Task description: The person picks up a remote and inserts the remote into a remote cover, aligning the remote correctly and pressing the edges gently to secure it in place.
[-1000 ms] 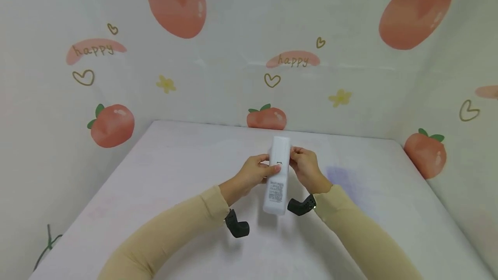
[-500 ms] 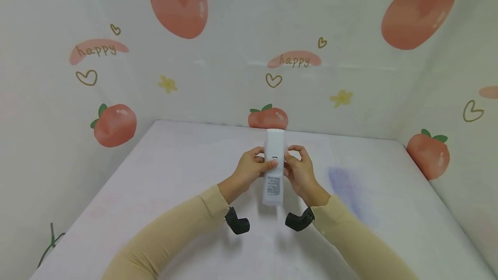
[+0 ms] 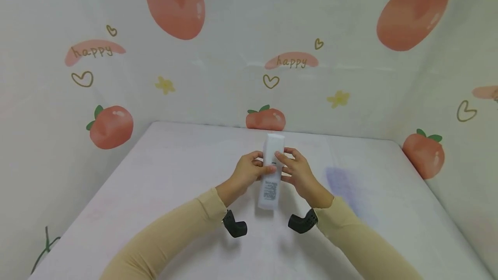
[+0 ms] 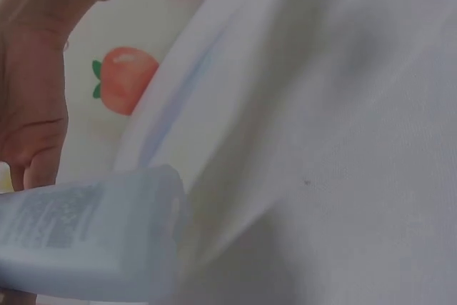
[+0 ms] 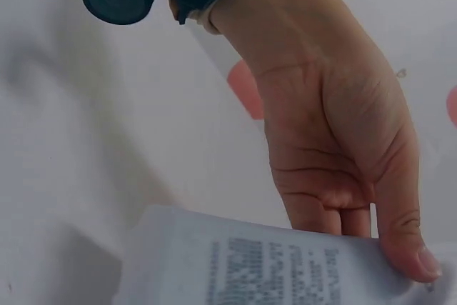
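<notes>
Nearest, one black wrist camera (image 3: 235,227) sat at seven o'clock of the white oblong object (image 3: 274,176), another (image 3: 301,223) at five. The left hand (image 3: 244,172) gripped the object, which lay at three o'clock from it, thumb across the front; the right hand (image 3: 302,174) pinched it too, the object at nine o'clock. Beyond, at twelve, was a fruit-printed backdrop (image 3: 229,77)

White device (image 3: 269,182), centre frame, appears smooth plastic; bench (image 3: 186,159) surface is matt, cloth-like; sleeves (image 3: 175,232), matt fabric.
</notes>
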`<state>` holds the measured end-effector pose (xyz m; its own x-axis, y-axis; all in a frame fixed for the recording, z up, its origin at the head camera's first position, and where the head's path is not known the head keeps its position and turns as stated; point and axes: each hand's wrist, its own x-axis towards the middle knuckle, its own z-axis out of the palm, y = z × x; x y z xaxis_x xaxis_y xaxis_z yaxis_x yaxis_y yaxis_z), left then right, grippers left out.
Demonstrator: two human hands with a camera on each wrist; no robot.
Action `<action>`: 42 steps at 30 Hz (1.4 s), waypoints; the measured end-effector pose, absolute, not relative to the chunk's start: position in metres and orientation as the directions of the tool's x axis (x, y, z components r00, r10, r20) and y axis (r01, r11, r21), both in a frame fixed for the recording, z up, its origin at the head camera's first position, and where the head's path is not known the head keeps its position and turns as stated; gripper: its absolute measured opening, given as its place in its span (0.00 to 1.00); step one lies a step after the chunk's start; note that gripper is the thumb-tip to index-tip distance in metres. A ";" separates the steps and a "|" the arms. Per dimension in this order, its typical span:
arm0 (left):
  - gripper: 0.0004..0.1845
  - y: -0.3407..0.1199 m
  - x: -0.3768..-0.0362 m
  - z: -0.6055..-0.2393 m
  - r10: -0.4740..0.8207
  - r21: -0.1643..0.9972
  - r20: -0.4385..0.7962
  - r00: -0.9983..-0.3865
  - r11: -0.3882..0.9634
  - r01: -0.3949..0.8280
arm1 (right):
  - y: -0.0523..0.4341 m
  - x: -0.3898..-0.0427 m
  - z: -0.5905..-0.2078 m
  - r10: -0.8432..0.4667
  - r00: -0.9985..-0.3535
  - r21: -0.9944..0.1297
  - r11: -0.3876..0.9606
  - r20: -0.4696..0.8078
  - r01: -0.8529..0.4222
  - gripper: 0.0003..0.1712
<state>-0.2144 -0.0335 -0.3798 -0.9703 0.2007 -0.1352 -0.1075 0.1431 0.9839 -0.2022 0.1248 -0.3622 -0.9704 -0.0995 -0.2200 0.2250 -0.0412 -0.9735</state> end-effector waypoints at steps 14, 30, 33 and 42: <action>0.15 -0.040 -0.219 -0.387 0.246 0.985 -0.172 -0.954 0.030 -0.169 | 0.140 -0.205 -0.368 -0.103 -0.968 -0.969 -0.078 -0.227 0.235 0.29; 0.07 -0.025 -0.215 -0.385 0.185 0.979 -0.175 -0.967 -0.073 -0.192 | 0.142 -0.203 -0.370 -0.040 -0.965 -0.965 -0.036 -0.258 0.259 0.34; 0.05 -0.022 -0.214 -0.387 0.140 0.975 -0.188 -0.972 -0.095 -0.202 | 0.143 -0.203 -0.370 -0.052 -0.968 -0.969 -0.016 -0.246 0.247 0.32; 0.08 -0.008 -0.209 -0.383 0.019 0.944 -0.273 -0.962 -0.188 -0.272 | 0.141 -0.199 -0.368 -0.080 -0.983 -0.976 0.152 -0.167 0.154 0.27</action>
